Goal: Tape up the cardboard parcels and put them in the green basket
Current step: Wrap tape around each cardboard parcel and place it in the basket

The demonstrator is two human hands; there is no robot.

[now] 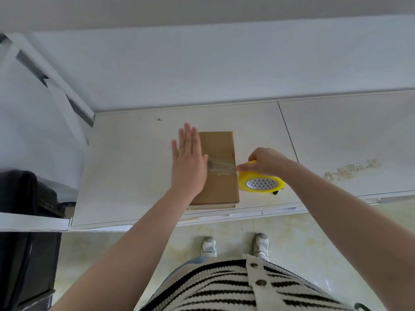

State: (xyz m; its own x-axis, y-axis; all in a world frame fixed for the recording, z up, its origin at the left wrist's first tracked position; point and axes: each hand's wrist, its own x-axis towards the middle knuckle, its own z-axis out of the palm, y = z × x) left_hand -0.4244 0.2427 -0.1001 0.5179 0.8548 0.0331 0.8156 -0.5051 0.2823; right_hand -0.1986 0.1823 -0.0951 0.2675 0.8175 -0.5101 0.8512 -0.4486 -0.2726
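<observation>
Head view. My left hand (189, 162) is flat, fingers spread and straight, palm down over the left half of the flat brown cardboard parcel (221, 151); whether the palm presses on the cardboard or floats just above it, I cannot tell. Left forearm is bare and runs in from the lower left.

My right hand (265, 161) is curled closed around the top of the yellow roll of clear packing tape (261, 181), thumb pointing toward the parcel. The roll sits just beside the parcel's right edge, its patterned grey core facing me. A strip of clear tape (222, 168) runs from under my thumb leftward across the parcel top, ending at my left palm. Right forearm is bare, coming in from the lower right.

Surface: the parcel lies near the front edge of a white tabletop (134, 164), directly beneath both hands. A seam in the tabletop runs beyond my right hand; past it, a patch of scuffed residue (350, 170). White wall behind. Left of my left arm, a black bag (24, 191) on a lower level. Below my arms: pale tiled floor (314, 239), my white shoes (235, 245), striped knit top (235, 288).
</observation>
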